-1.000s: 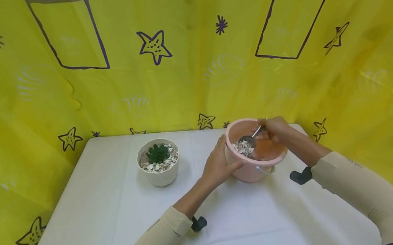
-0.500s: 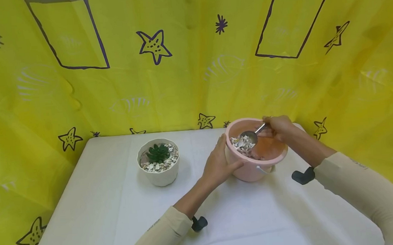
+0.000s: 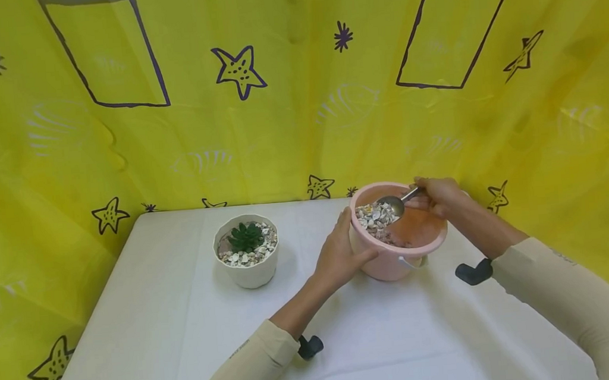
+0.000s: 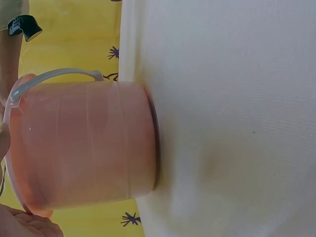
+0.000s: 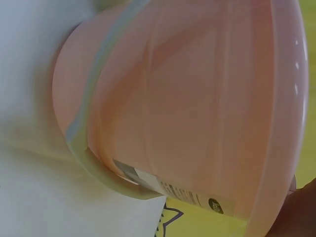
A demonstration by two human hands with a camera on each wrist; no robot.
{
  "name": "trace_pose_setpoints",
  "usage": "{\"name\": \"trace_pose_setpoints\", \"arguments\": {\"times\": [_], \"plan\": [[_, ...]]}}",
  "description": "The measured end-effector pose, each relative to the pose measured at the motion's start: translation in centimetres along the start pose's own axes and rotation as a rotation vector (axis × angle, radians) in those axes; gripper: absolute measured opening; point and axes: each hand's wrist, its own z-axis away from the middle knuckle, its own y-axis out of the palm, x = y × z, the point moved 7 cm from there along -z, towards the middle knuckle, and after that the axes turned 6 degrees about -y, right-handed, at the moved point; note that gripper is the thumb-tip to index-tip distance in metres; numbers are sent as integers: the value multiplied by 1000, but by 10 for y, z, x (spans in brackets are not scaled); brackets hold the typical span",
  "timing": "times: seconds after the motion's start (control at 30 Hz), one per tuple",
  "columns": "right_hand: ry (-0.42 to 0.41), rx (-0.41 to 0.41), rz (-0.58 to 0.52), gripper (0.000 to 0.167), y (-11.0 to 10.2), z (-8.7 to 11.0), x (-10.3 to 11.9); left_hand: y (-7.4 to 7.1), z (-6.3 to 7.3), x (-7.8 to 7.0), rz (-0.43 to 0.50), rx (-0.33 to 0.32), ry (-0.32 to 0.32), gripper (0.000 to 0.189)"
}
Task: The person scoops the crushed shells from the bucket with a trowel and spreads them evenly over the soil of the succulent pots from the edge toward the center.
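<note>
Currently, we note the left hand (image 3: pixel 338 260) gripping the bucket (image 3: pixel 388 268) at left, the right hand (image 3: pixel 440 195) gripping a scoop (image 3: pixel 397 206).

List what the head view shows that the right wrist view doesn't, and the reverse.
Only the head view: a green rosette succulent in a white faceted pot, a metal scoop held in the right hand, and whitish chips inside the round pink plastic bucket.

Only the right wrist view: a printed label on the bucket's outside.

Both: that bucket, its curved pale handle, the white table, the yellow patterned curtain, and a hand, cropped in the wrist view.
</note>
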Motion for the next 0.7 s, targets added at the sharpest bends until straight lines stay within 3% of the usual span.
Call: {"name": "trace_pose_setpoints", "arguments": {"times": [0.33, 0.47, 0.7], "plan": [[4, -9, -33, 29, -7, -2, 2, -1, -1, -1, 18, -9, 13, 109], [23, -5, -71, 35, -8, -2, 2, 0, -1, 0, 17, -6, 8, 109], [86, -16, -187, 31, -17, -2, 1, 0, -1, 0, 18, -8, 9, 109]]}}
